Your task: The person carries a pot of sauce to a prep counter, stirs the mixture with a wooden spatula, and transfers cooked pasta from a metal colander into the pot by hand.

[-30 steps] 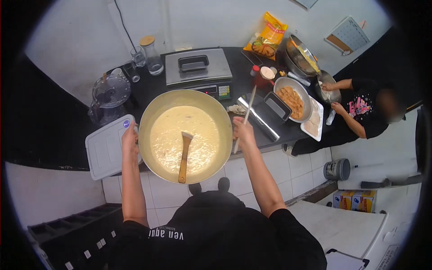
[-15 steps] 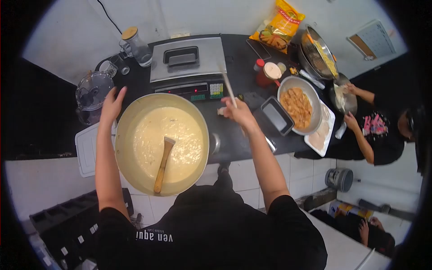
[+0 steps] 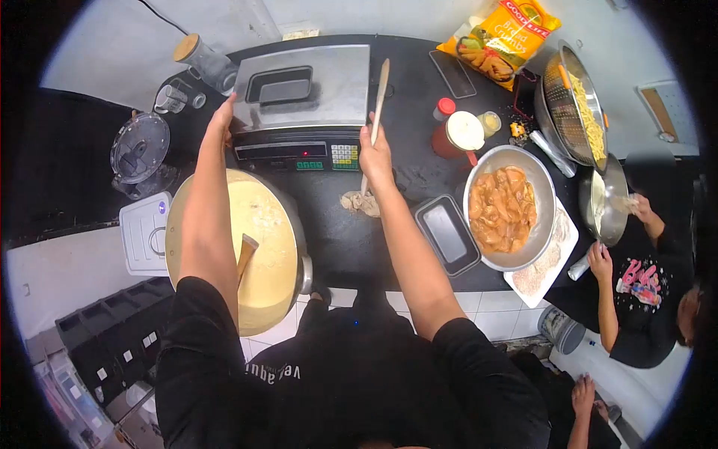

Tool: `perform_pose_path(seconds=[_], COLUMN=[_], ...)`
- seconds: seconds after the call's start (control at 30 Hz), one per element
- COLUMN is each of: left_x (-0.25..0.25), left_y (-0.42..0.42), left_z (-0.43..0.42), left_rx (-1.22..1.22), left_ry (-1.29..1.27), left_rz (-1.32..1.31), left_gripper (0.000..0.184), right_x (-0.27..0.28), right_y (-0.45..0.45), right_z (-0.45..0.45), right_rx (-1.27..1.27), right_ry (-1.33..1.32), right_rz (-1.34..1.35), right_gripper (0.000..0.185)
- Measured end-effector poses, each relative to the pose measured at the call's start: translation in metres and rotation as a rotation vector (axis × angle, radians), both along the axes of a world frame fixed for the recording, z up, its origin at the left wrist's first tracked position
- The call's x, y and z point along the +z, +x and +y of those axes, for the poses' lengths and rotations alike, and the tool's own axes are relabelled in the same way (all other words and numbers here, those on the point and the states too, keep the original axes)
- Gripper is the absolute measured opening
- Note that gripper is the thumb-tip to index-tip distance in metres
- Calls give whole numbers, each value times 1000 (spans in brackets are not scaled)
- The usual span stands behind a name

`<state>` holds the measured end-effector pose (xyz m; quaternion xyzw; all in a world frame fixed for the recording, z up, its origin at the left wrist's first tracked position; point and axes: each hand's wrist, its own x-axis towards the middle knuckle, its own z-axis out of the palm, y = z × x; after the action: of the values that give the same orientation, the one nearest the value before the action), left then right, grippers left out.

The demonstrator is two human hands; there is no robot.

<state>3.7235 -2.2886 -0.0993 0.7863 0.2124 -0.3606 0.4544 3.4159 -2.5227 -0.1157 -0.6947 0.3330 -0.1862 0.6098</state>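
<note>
My left hand [image 3: 221,123] is against the left edge of a digital weighing scale [image 3: 340,82], fingers along its side. A dark metal loaf pan [image 3: 279,100] sits on the scale's steel plate. At the scale's right edge, my right hand [image 3: 376,153] is closed around a long wooden stick [image 3: 381,93], held nearly upright. The stick's lower end meets a crumpled beige cloth-like thing [image 3: 360,203] on the black counter [image 3: 344,251]. A big pot [image 3: 297,224] of pale yellow batter stands under my left forearm, partly hidden, with a wooden-handled utensil [image 3: 246,254] in it.
A steel bowl of raw marinated meat [image 3: 502,209], another loaf pan [image 3: 449,233], a white crumb tray [image 3: 544,269], a red jug [image 3: 456,141] and a bread crumbs bag [image 3: 501,41] are to the right. A co-worker [image 3: 643,284] handles a bowl [image 3: 609,198] at far right.
My left hand has gone from beside the pot to the scale's left edge. My right hand, still with the stick, has moved to its right edge. My view has shifted.
</note>
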Motion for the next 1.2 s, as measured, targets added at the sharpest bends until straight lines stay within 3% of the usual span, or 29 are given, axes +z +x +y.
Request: perform_pose_path(seconds=[0.1, 0.13, 0.2, 0.3, 0.43, 0.5, 0.57, 0.6, 0.67, 0.7, 0.73, 0.77, 0.8, 0.87, 0.93, 0.97, 1.0, 1.07, 1.1, 1.13, 1.17, 1.2], left_x=[-21, -15, 18, -11, 10, 19, 27, -14, 7, 29, 58, 85, 105, 133, 153, 145, 137, 125, 112, 96, 80, 59], left_y=[11, 6, -29, -10, -38, -54, -63, -37, -58, -77, -101, -128, -151, -188, -227, -243, -265, -302, -316, -328, -338, -345], left_z=[-12, -20, -54, -83, -122, -130, -124, -109, -96, -82, -65, -46, -19, 44, 117, 159, 200, 264, 283, 301, 318, 328], left_rx=[-61, -74, -131, -186, -238, -208, -219, -345, -343, -334, -472, -607, -660, -711, -645, -584, -482, -284, -285, -21, 234, 258], left_ry=[-43, -79, -51, -68, -19, -17, -255, -315, 126, 133, 336, 547, 664, 754, 658, 680, 740, 725, 711, 464, 222, 132], left_rz=[-37, -27, -140, -105, -76, -75, -69, -173, -549, -553, -764, -967, -1084, -1305, -1376, -1381, -1288, -1165, -1163, -1054, -922, -928], left_gripper=[97, 99, 96, 93, 89, 88, 87, 86, 83, 83, 83, 83, 77, 65, 59, 58, 59, 62, 62, 62, 61, 59], right_x=[-7, 3, 29, -4, -3, 6, -8, -7, 22, 38, 53, 71, 106, 111, 82, 71, 34, 3, 15, 28, -2, -4], right_y=[3, 3, -5, 0, 3, 4, 6, 6, -7, -17, -28, -41, -63, -96, -135, -156, -180, -222, -231, -239, -253, -257], right_z=[-9, -13, -26, -47, -62, -72, -87, -90, -84, -78, -72, -59, -45, -27, -2, 8, 17, 41, 52, 64, 71, 80], right_rx=[-77, -135, -176, -338, -414, -441, -449, -450, -385, -313, -238, -143, -5, 208, 358, 469, 505, 485, 485, 486, 453, 422], right_ry=[-9, -42, 87, 8, -88, 43, -30, -37, -161, -136, -114, 158, 230, 226, -2, 4, -189, -165, -217, -265, -367, -364], right_rz=[-44, -102, 58, -3, 63, 41, -41, -104, -139, -192, -248, -338, -208, 51, 179, 281, 361, 278, 396, 514, 440, 524], right_gripper=[47, 46, 46, 45, 46, 48, 45, 43, 39, 38, 38, 38, 39, 42, 40, 39, 39, 37, 35, 33, 31, 33])
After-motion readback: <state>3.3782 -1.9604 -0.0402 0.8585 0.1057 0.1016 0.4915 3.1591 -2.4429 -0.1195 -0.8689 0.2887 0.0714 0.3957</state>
